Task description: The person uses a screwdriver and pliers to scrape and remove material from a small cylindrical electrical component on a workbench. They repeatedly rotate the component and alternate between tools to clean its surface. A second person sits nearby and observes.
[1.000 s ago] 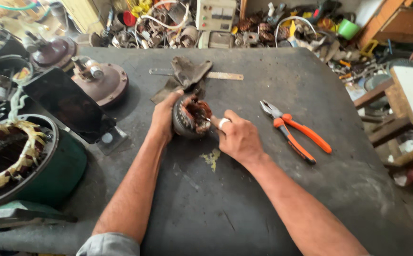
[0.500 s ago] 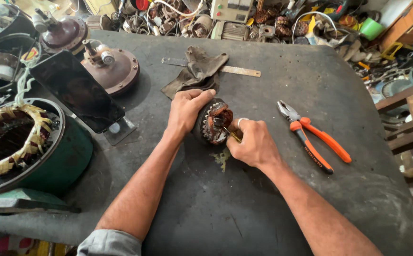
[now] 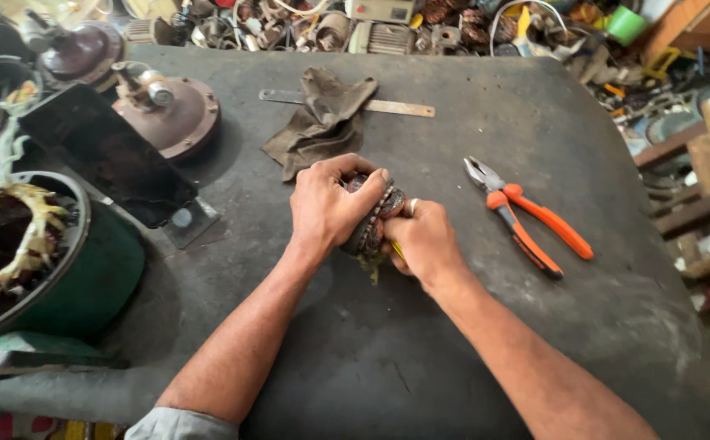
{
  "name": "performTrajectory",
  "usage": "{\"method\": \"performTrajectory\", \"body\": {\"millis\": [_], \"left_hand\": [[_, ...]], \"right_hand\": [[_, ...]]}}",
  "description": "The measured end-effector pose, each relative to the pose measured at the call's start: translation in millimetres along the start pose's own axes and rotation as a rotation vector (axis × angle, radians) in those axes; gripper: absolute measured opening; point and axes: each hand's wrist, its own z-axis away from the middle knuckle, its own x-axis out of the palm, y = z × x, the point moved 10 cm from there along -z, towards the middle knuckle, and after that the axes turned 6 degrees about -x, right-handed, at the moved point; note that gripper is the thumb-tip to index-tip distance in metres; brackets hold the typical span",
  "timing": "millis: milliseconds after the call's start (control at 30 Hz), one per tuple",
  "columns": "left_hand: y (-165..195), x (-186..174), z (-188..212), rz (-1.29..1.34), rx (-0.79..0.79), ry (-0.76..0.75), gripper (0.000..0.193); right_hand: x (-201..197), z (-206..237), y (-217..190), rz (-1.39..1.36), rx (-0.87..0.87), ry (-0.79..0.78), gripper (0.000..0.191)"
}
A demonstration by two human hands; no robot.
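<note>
From the head view I see my left hand (image 3: 326, 204) wrapped over a small round motor stator (image 3: 375, 216) held just above the dark counter (image 3: 469, 342), near its middle. The left fingers (image 3: 355, 169) are curled and pressed around the top of it. My right hand (image 3: 424, 236) meets it from the other side, fingers closed on a thin yellowish tool whose tip is hidden between my hands; I cannot tell what kind it is.

I judge the step in hand to be working at the copper windings of the stator, prying or picking at them. The next move, I would say, calls for a steady left grip and small, careful pressure from the right.

On the counter, orange-handled pliers (image 3: 526, 216) lie near, to the right. A crumpled brown rag (image 3: 318, 122) lies just beyond my hands, over a flat metal ruler (image 3: 395, 107). To the left sit a large green stator (image 3: 37, 261) with its windings, a dark flat panel (image 3: 110, 155), and a rusty round motor cover (image 3: 163, 110). Beyond the far edge is a heap of motor parts and scrap (image 3: 371, 24).
</note>
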Motion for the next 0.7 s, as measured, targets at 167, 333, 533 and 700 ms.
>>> {"method": "performTrajectory", "body": {"millis": [167, 333, 533, 700], "left_hand": [[-31, 5, -22, 0.368, -0.054, -0.160, 0.037], [-62, 24, -34, 0.543, -0.212, -0.332, 0.043], [-37, 24, -28, 0.450, -0.066, -0.346, 0.043], [-3, 7, -3, 0.254, 0.046, -0.210, 0.048]], "right_hand": [[-15, -5, -33, 0.574, -0.272, -0.112, 0.028], [-76, -17, -43, 0.804, -0.214, -0.160, 0.032], [-37, 22, -86, 0.830, -0.852, 0.093, 0.071], [12, 48, -103, 0.644, -1.199, 0.073, 0.090]]}}
